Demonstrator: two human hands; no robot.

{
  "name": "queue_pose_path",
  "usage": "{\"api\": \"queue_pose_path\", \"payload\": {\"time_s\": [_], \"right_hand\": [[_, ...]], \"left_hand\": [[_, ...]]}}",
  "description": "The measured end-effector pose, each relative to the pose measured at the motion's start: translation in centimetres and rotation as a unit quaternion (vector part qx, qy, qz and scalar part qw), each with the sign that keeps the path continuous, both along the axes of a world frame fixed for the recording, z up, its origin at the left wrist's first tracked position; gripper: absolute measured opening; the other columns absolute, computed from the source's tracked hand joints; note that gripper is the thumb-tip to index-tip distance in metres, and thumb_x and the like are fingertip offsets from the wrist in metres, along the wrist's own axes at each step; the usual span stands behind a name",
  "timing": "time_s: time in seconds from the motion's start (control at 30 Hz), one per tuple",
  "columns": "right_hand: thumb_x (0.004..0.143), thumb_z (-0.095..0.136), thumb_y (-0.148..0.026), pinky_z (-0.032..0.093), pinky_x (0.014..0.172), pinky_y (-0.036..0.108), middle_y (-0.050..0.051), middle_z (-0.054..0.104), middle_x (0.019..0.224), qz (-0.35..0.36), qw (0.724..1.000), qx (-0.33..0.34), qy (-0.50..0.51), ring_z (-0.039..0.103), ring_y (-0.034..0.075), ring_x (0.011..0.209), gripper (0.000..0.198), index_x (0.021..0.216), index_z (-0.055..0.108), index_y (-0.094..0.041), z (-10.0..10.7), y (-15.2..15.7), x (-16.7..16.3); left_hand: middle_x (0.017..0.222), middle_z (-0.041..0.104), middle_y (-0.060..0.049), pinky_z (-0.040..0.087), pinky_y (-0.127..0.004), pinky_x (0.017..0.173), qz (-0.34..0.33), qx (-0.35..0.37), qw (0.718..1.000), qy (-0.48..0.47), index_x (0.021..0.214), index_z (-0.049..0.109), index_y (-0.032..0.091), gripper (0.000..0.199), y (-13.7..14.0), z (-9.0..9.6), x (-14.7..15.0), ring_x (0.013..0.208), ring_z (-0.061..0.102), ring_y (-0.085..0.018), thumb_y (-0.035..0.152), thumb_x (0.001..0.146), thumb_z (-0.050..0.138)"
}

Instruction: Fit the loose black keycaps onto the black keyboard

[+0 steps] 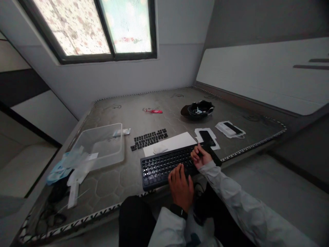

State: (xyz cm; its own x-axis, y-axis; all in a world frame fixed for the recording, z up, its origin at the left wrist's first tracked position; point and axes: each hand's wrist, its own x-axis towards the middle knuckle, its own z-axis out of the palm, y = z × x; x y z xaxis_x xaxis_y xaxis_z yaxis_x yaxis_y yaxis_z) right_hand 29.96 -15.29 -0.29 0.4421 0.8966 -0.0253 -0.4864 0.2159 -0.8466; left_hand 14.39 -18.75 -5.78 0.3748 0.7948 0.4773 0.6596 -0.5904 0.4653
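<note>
A black keyboard (161, 168) lies at the front edge of the mattress, and over much of it the keycaps are off, leaving bare switches. My left hand (181, 187) rests on its front edge with the fingers stretched out over the lower rows. Above the right part of the keyboard, my right hand (202, 156) is closed, its fingertips pinched together; whatever is in them is hidden or too small to name. Loose black keycaps (149, 139) are laid out in rows behind the keyboard. Between them lies a white sheet (177, 140) with a small pale crumpled item (160, 149) on it.
On the left stands a clear plastic bin (102, 144), with plastic wrappings (79, 164) and dark cables beside it. A phone (207, 138) lies right on white material, near another dark-and-white device (230, 128). Farther back are a dark cap (197, 109) and a red item (155, 111).
</note>
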Motion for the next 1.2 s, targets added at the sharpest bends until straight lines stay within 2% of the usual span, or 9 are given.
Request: {"api": "queue_pose_path", "payload": {"time_s": [0.1, 0.27, 0.4, 0.7, 0.9, 1.2], "right_hand": [[0.067, 0.075, -0.060, 0.024, 0.038, 0.025, -0.007, 0.030, 0.041, -0.009, 1.000, -0.009, 0.002, 0.024, 0.009, 0.039, 0.050, 0.054, 0.045, -0.023, -1.3, 0.3, -0.3], [0.070, 0.072, -0.063, 0.028, 0.037, 0.026, -0.006, 0.029, 0.042, -0.007, 1.000, -0.024, -0.014, 0.027, 0.009, 0.039, 0.052, 0.054, 0.042, -0.023, -2.4, 0.2, -0.9], [0.071, 0.071, -0.062, 0.028, 0.038, 0.026, -0.006, 0.030, 0.041, -0.003, 0.999, -0.032, -0.001, 0.028, 0.009, 0.039, 0.050, 0.054, 0.044, -0.023, -2.8, 0.1, -1.1], [0.062, 0.076, -0.066, 0.024, 0.033, 0.024, -0.008, 0.031, 0.041, -0.008, 0.997, -0.066, -0.028, 0.027, 0.007, 0.035, 0.055, 0.053, 0.045, -0.022, -3.1, 1.3, -1.6], [0.056, 0.083, -0.059, 0.022, 0.032, 0.021, -0.009, 0.032, 0.042, -0.018, 0.997, -0.080, -0.007, 0.026, 0.004, 0.035, 0.054, 0.053, 0.046, -0.021, -2.9, 2.2, -1.4], [0.057, 0.079, -0.061, 0.018, 0.031, 0.020, -0.010, 0.033, 0.038, -0.012, 0.989, -0.120, -0.084, 0.025, 0.004, 0.032, 0.055, 0.052, 0.040, -0.022, -3.9, 3.5, -2.6]], "left_hand": [[0.133, 0.057, -0.011, 0.038, -0.046, 0.105, 0.012, 0.012, 0.999, 0.034, 0.133, 0.052, 0.016, 0.044, 0.4, -0.2, 0.5, 0.123, 0.050, -0.025, 0.028, 0.091, 0.053], [0.129, 0.059, -0.008, 0.038, -0.047, 0.104, 0.011, -0.001, 0.999, 0.040, 0.130, 0.054, 0.019, 0.041, 0.6, 0.1, 0.5, 0.119, 0.051, -0.024, 0.030, 0.091, 0.055], [0.127, 0.060, -0.006, 0.039, -0.046, 0.103, 0.006, -0.009, 0.999, 0.047, 0.128, 0.056, 0.022, 0.039, 0.7, 0.4, 0.4, 0.117, 0.052, -0.024, 0.029, 0.090, 0.056], [0.126, 0.060, -0.007, 0.041, -0.045, 0.103, 0.003, -0.016, 0.999, 0.035, 0.128, 0.056, 0.021, 0.041, 0.7, 0.2, 0.4, 0.117, 0.051, -0.024, 0.028, 0.088, 0.058], [0.126, 0.060, -0.006, 0.040, -0.044, 0.104, 0.005, -0.020, 0.999, 0.031, 0.128, 0.056, 0.020, 0.040, 0.7, 0.3, 0.4, 0.118, 0.051, -0.023, 0.027, 0.088, 0.058], [0.125, 0.060, -0.008, 0.041, -0.046, 0.102, 0.008, -0.018, 0.999, 0.028, 0.129, 0.056, 0.018, 0.043, 0.8, 0.0, 0.5, 0.116, 0.051, -0.025, 0.025, 0.086, 0.059]]}}
